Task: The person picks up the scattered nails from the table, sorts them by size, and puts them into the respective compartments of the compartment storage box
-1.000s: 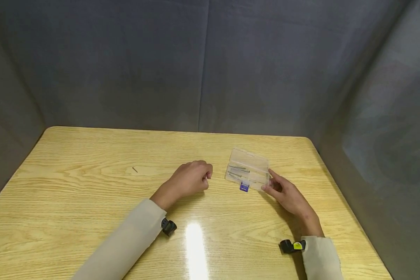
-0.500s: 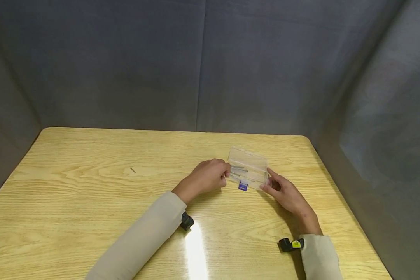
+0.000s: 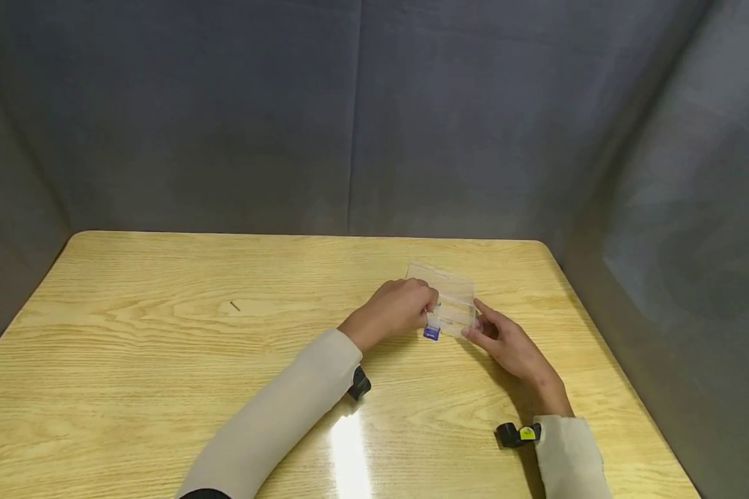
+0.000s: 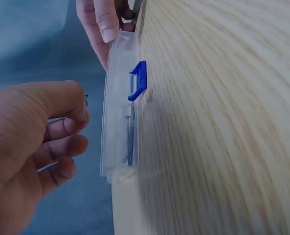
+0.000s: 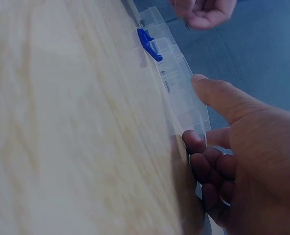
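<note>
A clear plastic box (image 3: 458, 315) with a blue latch (image 3: 432, 333) lies on the table, its lid open and leaning back. My right hand (image 3: 510, 344) grips its right end between thumb and fingers. Over the box's left part is my left hand (image 3: 401, 305), thumb and forefinger pinched together. A small dark tip of a nail (image 4: 86, 100) pokes out between them; the rest is hidden by the fingers. Several thin metal nails (image 4: 130, 142) lie in the left compartment, and a smaller one (image 5: 166, 83) shows in the right part.
Another small nail (image 3: 234, 305) lies alone on the wooden table (image 3: 162, 388), left of the box. Grey curtains (image 3: 225, 125) hang behind the table and along its sides. Each wrist wears a black camera (image 3: 508, 435).
My left hand has moved right, from beside the box to over its left compartment. The right hand keeps hold of the box's end, and the box stays put.
</note>
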Demonstrator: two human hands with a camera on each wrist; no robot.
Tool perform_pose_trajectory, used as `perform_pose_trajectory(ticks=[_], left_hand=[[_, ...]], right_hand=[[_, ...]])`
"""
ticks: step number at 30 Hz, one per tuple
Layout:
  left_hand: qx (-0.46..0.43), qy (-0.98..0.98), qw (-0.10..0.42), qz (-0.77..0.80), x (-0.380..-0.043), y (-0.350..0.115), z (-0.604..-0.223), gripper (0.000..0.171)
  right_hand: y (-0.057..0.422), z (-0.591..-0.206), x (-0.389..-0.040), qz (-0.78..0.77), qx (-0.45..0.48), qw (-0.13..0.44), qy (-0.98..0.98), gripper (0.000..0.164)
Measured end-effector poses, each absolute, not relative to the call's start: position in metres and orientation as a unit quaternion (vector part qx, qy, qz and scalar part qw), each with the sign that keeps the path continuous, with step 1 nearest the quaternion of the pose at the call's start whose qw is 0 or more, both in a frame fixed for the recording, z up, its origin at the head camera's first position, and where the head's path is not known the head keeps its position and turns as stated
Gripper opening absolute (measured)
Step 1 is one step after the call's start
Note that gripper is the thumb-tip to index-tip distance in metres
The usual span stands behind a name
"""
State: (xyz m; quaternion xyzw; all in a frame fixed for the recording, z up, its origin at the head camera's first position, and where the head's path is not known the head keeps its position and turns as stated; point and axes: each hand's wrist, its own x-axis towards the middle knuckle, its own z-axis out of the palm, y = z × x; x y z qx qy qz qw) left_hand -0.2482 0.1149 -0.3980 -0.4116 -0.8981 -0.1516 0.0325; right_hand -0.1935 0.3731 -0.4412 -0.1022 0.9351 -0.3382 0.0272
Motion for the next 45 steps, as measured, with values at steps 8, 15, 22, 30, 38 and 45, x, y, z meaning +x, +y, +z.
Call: perform_pose_trajectory(ticks=[8,15,22,30,38,45], left_hand=[[-0.412,-0.9,0.023,-0.139,-0.256,0.132,-0.4,0.011],[-0.421,-0.894,0.026,-0.151,-0.256,0.146,-0.397,0.015],[-0.427,-0.895,0.05,-0.116,-0.254,0.149,-0.394,0.018],[-0.412,-0.9,0.064,-0.128,-0.257,0.133,-0.392,0.012],[-0.402,-0.907,0.062,-0.109,-0.251,0.101,-0.393,0.009],[-0.379,-0.912,0.09,-0.128,-0.248,0.056,-0.387,0.01]], right_hand=[[0.372,-0.439,-0.196,-0.346,-0.109,0.028,0.932,0.077],[0.372,-0.439,-0.195,-0.346,-0.112,0.025,0.931,0.075],[0.37,-0.439,-0.198,-0.347,-0.114,0.023,0.931,0.074],[0.371,-0.441,-0.201,-0.343,-0.113,0.03,0.932,0.077],[0.371,-0.442,-0.198,-0.341,-0.105,0.029,0.934,0.077],[0.376,-0.44,-0.196,-0.325,-0.1,0.029,0.94,0.078]])
